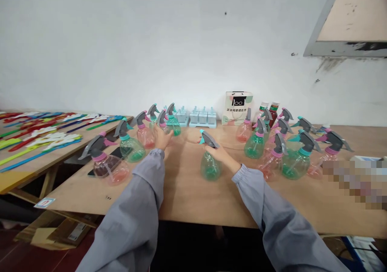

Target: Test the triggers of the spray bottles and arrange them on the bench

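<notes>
My right hand (219,152) is closed round the neck of a green spray bottle (211,169) with a teal and grey trigger head, which is low over or on the table middle. Farther back on the left, my left hand (163,138) is curled round a pink spray bottle (162,118); its body is mostly hidden by the hand. Beside that hand are another green bottle (173,125) and a pink bottle (145,136). Nearer on the left stand a green bottle (132,149) and a pink bottle (110,169).
Several pink and green spray bottles (295,163) stand in a group on the right. Light blue ice-pop moulds (202,119), a printed box (237,109) and red-filled bottles (273,115) line the wall. A dark flat phone-like object (104,167) lies behind the left bottles. Colourful strips cover another table (57,155).
</notes>
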`<act>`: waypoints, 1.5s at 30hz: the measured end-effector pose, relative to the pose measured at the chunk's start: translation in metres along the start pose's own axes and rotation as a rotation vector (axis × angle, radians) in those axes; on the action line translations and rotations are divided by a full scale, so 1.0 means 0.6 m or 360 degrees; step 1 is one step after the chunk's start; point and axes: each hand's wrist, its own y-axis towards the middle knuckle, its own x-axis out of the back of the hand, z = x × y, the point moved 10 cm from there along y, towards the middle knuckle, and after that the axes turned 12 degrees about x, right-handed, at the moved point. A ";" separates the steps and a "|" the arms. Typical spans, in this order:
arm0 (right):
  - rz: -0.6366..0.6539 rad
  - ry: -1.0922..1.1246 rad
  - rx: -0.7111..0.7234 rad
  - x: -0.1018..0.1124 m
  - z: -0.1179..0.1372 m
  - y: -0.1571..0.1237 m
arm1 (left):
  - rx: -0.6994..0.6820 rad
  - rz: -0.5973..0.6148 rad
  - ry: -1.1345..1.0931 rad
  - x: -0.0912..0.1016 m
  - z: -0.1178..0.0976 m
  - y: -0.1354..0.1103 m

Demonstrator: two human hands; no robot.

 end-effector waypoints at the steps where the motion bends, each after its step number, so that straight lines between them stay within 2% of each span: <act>1: -0.0016 0.0034 -0.0035 0.001 0.001 0.001 | 0.0045 0.0014 0.0047 -0.006 0.005 0.002; 5: -0.0084 0.0323 -0.0233 0.003 0.010 0.003 | 0.0088 0.0005 0.0401 -0.007 0.009 -0.026; 10: -0.0161 0.0675 -0.0366 0.007 0.039 0.010 | -0.0088 -0.0044 0.0622 0.021 -0.015 -0.119; 14: -0.0196 0.0774 -0.0364 0.014 0.050 0.017 | -0.0266 0.0083 0.0291 0.019 -0.025 -0.189; 17: -0.0174 0.0826 -0.0375 0.013 0.049 0.021 | -0.0272 0.0233 -0.0033 0.003 -0.016 -0.214; 23: -0.0201 0.0870 -0.0408 0.019 0.045 0.025 | -0.0284 0.0261 -0.0121 -0.005 -0.007 -0.217; 28: -0.0238 0.0883 -0.0377 0.027 0.047 0.027 | -0.0352 0.0380 -0.0147 -0.013 -0.008 -0.220; 38: -0.0104 0.0855 -0.0467 -0.003 0.063 0.020 | -0.0395 0.0464 -0.0207 -0.016 -0.009 -0.224; 45: -0.0264 0.0772 -0.0454 0.026 0.048 0.015 | -0.0408 0.0411 -0.0150 -0.014 -0.007 -0.223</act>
